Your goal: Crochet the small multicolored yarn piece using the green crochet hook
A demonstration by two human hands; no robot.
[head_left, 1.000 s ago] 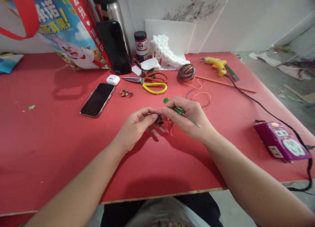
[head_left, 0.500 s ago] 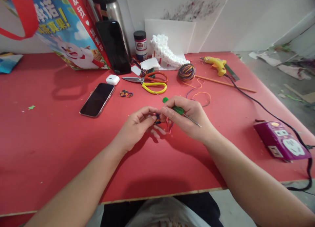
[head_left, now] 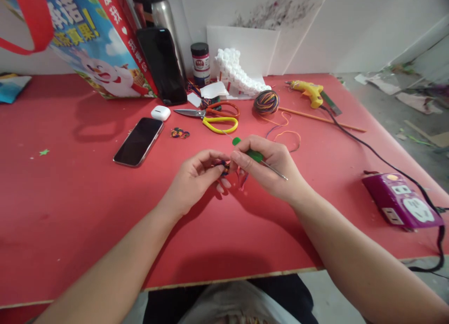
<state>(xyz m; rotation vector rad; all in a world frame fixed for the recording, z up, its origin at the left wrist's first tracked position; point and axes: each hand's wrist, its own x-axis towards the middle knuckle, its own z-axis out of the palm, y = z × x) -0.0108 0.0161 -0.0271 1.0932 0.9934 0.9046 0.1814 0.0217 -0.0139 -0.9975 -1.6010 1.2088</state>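
My left hand [head_left: 196, 176] and my right hand [head_left: 270, 167] meet over the middle of the red table [head_left: 70, 211]. The left fingertips pinch a small multicoloured yarn piece [head_left: 225, 168]. My right hand is closed around a green-handled crochet hook [head_left: 253, 156], whose metal shaft sticks out to the right past the palm. Thin yarn strands [head_left: 284, 136] run from my hands up to a multicoloured yarn ball [head_left: 265, 102] further back.
Behind my hands lie yellow-handled scissors [head_left: 213, 120], a small knotted yarn piece [head_left: 180, 133], a phone [head_left: 139, 141] and a white earbud case [head_left: 160, 113]. A yellow glue gun [head_left: 308, 92] with its black cord, a purple power strip [head_left: 400, 201], a printed bag [head_left: 91, 38] and a jar [head_left: 200, 63] stand around.
Both hands stay together at the same spot; the fingers have shifted slightly on the yarn piece. Nothing else on the table has moved.
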